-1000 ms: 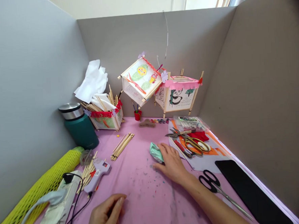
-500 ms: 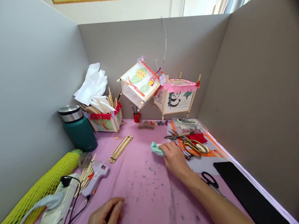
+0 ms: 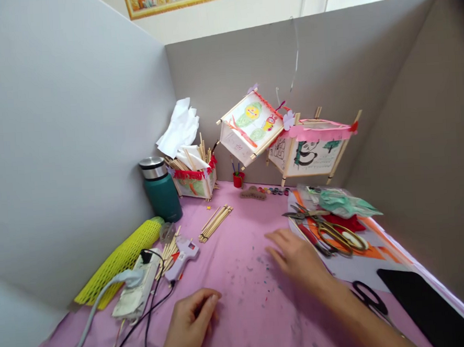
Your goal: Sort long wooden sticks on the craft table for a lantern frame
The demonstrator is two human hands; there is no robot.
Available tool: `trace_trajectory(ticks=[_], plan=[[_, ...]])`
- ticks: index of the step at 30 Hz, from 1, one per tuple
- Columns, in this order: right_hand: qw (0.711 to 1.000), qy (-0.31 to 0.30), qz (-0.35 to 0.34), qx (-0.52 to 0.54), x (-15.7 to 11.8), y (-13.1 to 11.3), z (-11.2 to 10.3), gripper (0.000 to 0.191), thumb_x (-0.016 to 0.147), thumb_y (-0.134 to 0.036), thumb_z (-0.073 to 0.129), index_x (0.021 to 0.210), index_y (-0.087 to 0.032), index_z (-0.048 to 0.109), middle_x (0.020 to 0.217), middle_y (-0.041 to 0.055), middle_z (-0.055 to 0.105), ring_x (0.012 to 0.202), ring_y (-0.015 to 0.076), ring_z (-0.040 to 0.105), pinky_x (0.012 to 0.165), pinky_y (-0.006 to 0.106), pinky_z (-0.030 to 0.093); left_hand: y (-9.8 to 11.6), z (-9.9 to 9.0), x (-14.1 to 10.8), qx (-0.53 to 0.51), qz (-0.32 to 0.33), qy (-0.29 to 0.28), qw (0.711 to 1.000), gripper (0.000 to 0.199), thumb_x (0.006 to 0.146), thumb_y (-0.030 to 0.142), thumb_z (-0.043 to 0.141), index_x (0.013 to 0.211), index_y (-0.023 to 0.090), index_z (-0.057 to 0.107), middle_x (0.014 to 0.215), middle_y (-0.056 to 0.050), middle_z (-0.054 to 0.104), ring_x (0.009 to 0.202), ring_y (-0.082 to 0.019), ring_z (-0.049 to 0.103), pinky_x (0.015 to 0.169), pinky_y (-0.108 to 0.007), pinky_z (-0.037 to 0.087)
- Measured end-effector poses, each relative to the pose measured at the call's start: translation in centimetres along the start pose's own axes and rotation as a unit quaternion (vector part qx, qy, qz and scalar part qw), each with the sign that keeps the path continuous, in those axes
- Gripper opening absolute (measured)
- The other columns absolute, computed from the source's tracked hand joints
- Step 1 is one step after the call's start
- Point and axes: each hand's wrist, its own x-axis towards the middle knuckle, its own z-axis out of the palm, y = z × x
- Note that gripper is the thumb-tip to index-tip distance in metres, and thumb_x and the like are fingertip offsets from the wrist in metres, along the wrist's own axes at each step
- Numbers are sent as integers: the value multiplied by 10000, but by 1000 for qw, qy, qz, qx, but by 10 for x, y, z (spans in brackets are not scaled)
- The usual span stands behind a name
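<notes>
My right hand (image 3: 298, 256) is over the pink cloth, fingers stretched out and apart, holding nothing. To its right lie gold-handled scissors (image 3: 340, 239) and red-handled pliers (image 3: 312, 236). A crumpled mint-green plastic bag (image 3: 346, 203) rests on top of a clear plastic box (image 3: 306, 194) at the back right. My left hand (image 3: 192, 322) rests low on the cloth, fingers curled with the thumb against them; nothing shows in it. A glue gun (image 3: 182, 257) lies on its left. Beyond it sits a flat bundle of thin wooden sticks (image 3: 215, 223), tied with dark bands.
A green bottle (image 3: 162, 196), a stick-filled paper lantern box (image 3: 195, 183) and a power strip (image 3: 139, 291) line the left. Two decorated paper lanterns (image 3: 248, 125) hang at the back. Black-handled scissors (image 3: 371, 297) and a black slab (image 3: 428, 303) lie right. Grey panels (image 3: 225, 64) surround the table.
The mint-green bag has left my right hand and now lies on the clear box at the right. The view has swung, shifting everything rightward. My left hand keeps its curled pose.
</notes>
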Motion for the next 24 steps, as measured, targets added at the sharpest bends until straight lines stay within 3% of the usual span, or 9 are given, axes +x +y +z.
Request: trace_trajectory(ticks=[2, 4, 8, 10, 12, 14, 16, 20, 24], plan=[[997, -44, -49, 51, -11, -29, 19, 250, 930, -247, 408, 1090, -210, 596, 902, 57, 627, 770, 172, 582, 696, 281, 420, 9, -19, 3, 5, 6, 27, 1000, 382, 856, 478, 477, 892, 152, 674, 611, -14, 613, 499, -119, 542, 485, -201, 424], [993, -47, -76, 77, -20, -44, 34, 255, 939, -227, 380, 1046, -205, 610, 819, 46, 612, 713, 164, 568, 655, 278, 403, 20, -49, 12, 64, 33, 96, 993, 356, 846, 470, 501, 911, 165, 670, 666, -15, 632, 561, -126, 569, 555, -209, 446], [989, -26, -79, 121, -31, -45, 49, 259, 942, -200, 371, 982, -186, 626, 794, 51, 598, 718, 158, 558, 661, 272, 399, 38, -116, 49, 230, 53, 233, 944, 365, 865, 469, 450, 979, 194, 661, 817, -31, 700, 737, -166, 634, 692, -234, 459], [988, -21, -64, 137, -32, -42, 51, 261, 945, -199, 372, 968, -187, 631, 792, 51, 600, 721, 155, 561, 672, 269, 401, 40, -142, 75, 375, 15, 227, 899, 362, 874, 423, 412, 1021, 198, 655, 966, -63, 709, 877, -211, 640, 740, -265, 447], [987, -23, -59, 145, -32, -40, 51, 270, 947, -195, 367, 956, -190, 637, 782, 49, 598, 720, 154, 561, 674, 267, 399, 37, -157, 100, 498, -60, 148, 852, 389, 872, 391, 390, 1076, 167, 633, 1027, -123, 696, 936, -254, 637, 746, -299, 448], [987, -25, -60, 146, -32, -40, 51, 274, 947, -197, 364, 952, -192, 638, 779, 48, 594, 717, 154, 558, 667, 266, 394, 31, -163, 122, 559, -114, 84, 817, 376, 842, 361, 423, 1058, 139, 635, 1050, -172, 682, 970, -293, 631, 730, -324, 457], [987, -26, -61, 149, -32, -40, 52, 276, 948, -205, 363, 939, -191, 638, 773, 46, 589, 703, 153, 552, 653, 265, 387, 23, -163, 138, 576, -145, 54, 802, 352, 761, 344, 533, 1015, 130, 648, 1050, -196, 676, 965, -322, 633, 706, -340, 469], [986, -28, -59, 153, -31, -39, 55, 274, 947, -210, 362, 932, -193, 635, 773, 41, 582, 696, 150, 545, 648, 263, 376, 7, -156, 157, 591, -179, 25, 786, 485, 580, 298, 708, 1035, 149, 634, 1043, -197, 675, 947, -337, 638, 711, -361, 485], [987, -35, -56, 148, -32, -38, 55, 275, 944, -204, 363, 921, -195, 637, 768, 38, 577, 690, 149, 539, 643, 263, 367, 1, -150, 160, 613, -172, 33, 770, 549, 584, 239, 699, 1107, 124, 576, 1075, -218, 643, 1017, -342, 603, 775, -389, 469]])
